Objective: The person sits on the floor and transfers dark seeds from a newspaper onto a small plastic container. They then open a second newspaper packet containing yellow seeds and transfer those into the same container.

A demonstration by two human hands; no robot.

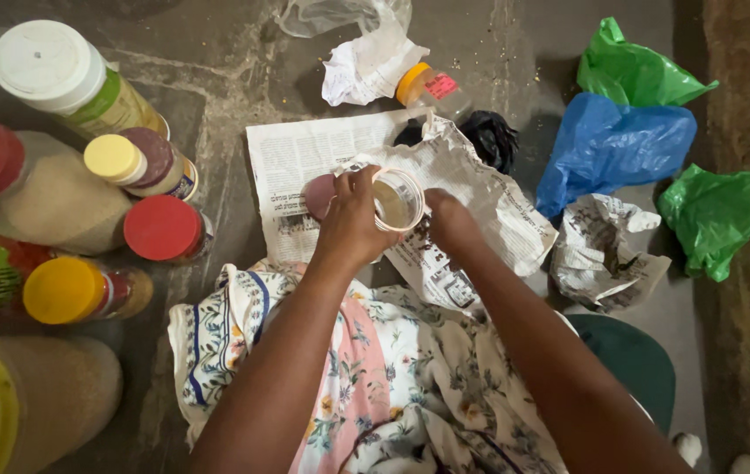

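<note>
Home floor w/ spice jars [142, 162], newspaper [305, 154].

Showing dim, soft, even light with no glare. Casting faint shadows under the jars [85, 211] at left. Staying sharp at centre on the newspaper [305, 158]. Blurring and bulging toward the lower left edge; darkening slightly along the right edge.

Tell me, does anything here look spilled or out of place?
Yes: small pale grains lie scattered over the dark floor near the top, beside a small bottle lying on its side. Crumpled newspaper and plastic bags lie strewn at right.
</note>
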